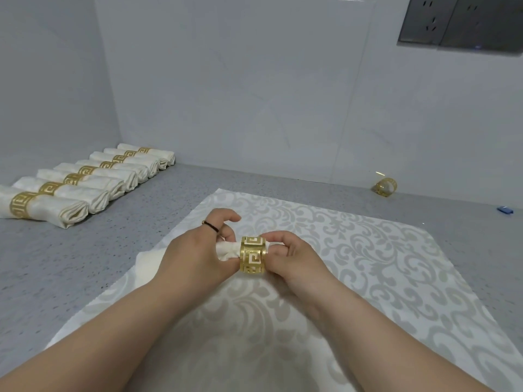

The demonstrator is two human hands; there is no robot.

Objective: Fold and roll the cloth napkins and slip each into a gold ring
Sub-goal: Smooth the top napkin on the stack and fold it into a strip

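Pale tiled walls (254, 80) meeting in a corner, grey speckled countertop (70, 264) below. Grey outlet panel (458, 21) top right on the back wall.

Patterned damask cloth (368, 264) spread flat across the counter centre, cream with grey scrollwork, running from mid-frame down to the near edge; both forearms cross over it.

Row of finished napkin rolls (93, 179) along the left side, each banded by a gold ring, lying side by side and touching, receding toward the back-left corner. Looks like eight, far ones hard to separate.

Left hand (195, 256): fingers curled round the rolled napkin (226, 250), gripping it just left of the ring. Thin dark band on one finger. Rest of that napkin bunches under the left palm.

Right hand (291, 256): thumb and fingertips pinching the gold ring (254, 256) from its right side. Ring has a cut-out Greek-key pattern, sits around the end of the roll, held above the damask cloth; white fabric shows through the cut-outs.

Spare gold ring (384, 187) alone at the base of the back wall, far right, well apart from the hands.

Small blue object (505, 209) at the right edge of the counter, too small to identify.
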